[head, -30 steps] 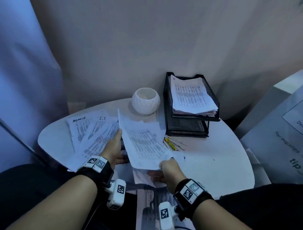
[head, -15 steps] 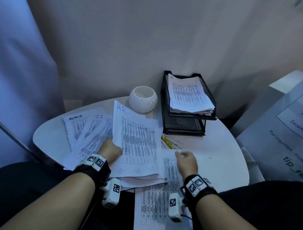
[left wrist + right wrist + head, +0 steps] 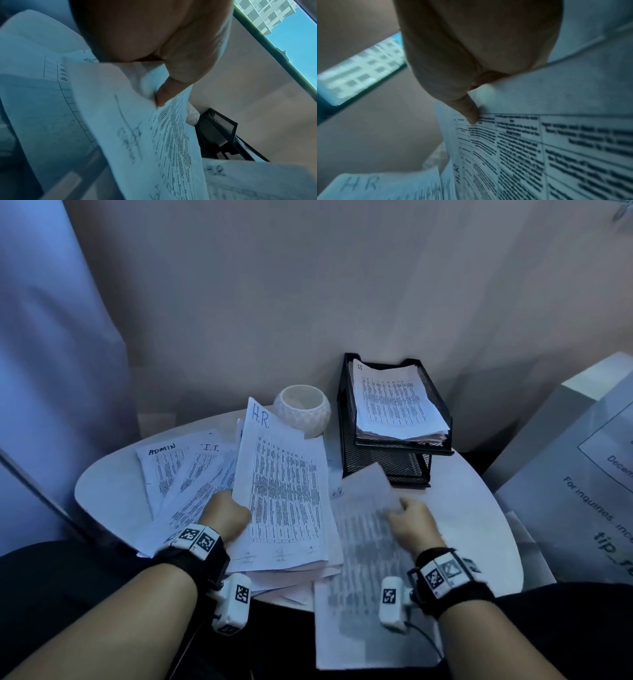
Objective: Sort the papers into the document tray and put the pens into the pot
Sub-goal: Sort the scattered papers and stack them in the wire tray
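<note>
My left hand point(image 3: 236, 508) grips the left edge of a paper stack marked H.R. point(image 3: 284, 491) and tilts it up; in the left wrist view the thumb point(image 3: 171, 89) pinches those sheets point(image 3: 154, 142). My right hand point(image 3: 399, 506) pinches a printed sheet point(image 3: 363, 546) and lifts its far end, blurred. In the right wrist view the thumb point(image 3: 468, 109) presses on that sheet point(image 3: 547, 142). Sheets marked ADMIN point(image 3: 161, 470) and I.T. point(image 3: 202, 477) lie fanned at left. The black mesh tray point(image 3: 346, 412) holds papers on top. The white pot point(image 3: 303, 410) stands beside it. No pens show.
The round white table point(image 3: 466, 508) stands against a beige wall. A large white printed box point(image 3: 582, 474) leans at the right. A pale curtain point(image 3: 51, 371) hangs at the left. The tray's lower tier point(image 3: 387, 467) opens toward me.
My right hand let go of the H.R. sheet, reached right and lifted another sheet, which now covers the yellow pens. My left hand tilted the H.R. stack upward.
</note>
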`<state>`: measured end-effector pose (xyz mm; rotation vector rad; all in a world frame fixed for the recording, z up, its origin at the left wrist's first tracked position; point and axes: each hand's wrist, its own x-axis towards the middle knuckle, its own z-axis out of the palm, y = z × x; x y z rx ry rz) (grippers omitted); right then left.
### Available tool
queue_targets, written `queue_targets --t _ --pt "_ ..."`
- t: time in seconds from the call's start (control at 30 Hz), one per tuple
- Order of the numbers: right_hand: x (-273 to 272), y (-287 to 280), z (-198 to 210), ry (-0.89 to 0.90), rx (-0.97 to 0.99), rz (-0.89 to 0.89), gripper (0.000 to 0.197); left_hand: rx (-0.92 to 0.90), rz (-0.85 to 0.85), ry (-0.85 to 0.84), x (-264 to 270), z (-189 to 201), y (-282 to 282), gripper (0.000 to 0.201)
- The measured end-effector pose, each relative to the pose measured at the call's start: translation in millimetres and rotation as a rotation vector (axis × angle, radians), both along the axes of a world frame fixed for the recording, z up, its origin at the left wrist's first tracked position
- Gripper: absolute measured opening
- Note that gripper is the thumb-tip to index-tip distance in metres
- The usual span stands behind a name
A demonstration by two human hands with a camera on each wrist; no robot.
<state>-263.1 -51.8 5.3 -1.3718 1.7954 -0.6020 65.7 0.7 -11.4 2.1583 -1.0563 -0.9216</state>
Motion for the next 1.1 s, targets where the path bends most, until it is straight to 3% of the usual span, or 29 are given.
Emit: queue_targets --t 0.13,0.23,0.3,0.4,0.5,0.57,0.63,0.73,0.87,1.03,1.1 --pt "-20 -15 58 -0.025 -0.253 -0.039 0.013 -0.016 0.013 -0.015 3 3 0 0.009" --pt "-36 -19 83 -0.231 -0.427 -0.101 0.007 -0.041 -0.004 -0.035 -1 8 -1 0.011" --pt "-39 -18 88 -0.397 -0.440 -0.154 0.008 -0.060 -0.007 -0.031 -2 14 -1 0.017" --pt "-38 -19 70 -0.619 -0.335 -0.238 0.010 -0.123 -0.006 0.026 -3 26 1 0.014" --pt "-25 -17 43 -0.718 -0.168 -0.317 0.020 -0.179 -0.026 0.108 -6 40 5 0.002" --pt "-14 -12 31 -0.765 -0.078 -0.336 0.021 -0.194 -0.074 0.178 -9 48 9 0.010" --pt "0 -1 23 -0.770 0.020 -0.335 0.017 -0.195 -0.155 0.280 -14 55 15 0.015" --pt "14 11 5 -0.774 0.217 -0.336 0.028 -0.173 -0.293 0.384 -24 60 23 0.022" --pt "20 23 -14 -0.777 0.405 -0.306 0.028 -0.099 -0.412 0.386 -32 62 26 0.031" --pt "18 26 -35 -0.676 0.417 -0.362 0.044 -0.064 -0.409 0.410 -37 60 25 0.024" --pt "16 21 -36 -0.700 0.382 -0.415 0.032 -0.042 -0.393 0.431 -42 57 24 0.009"
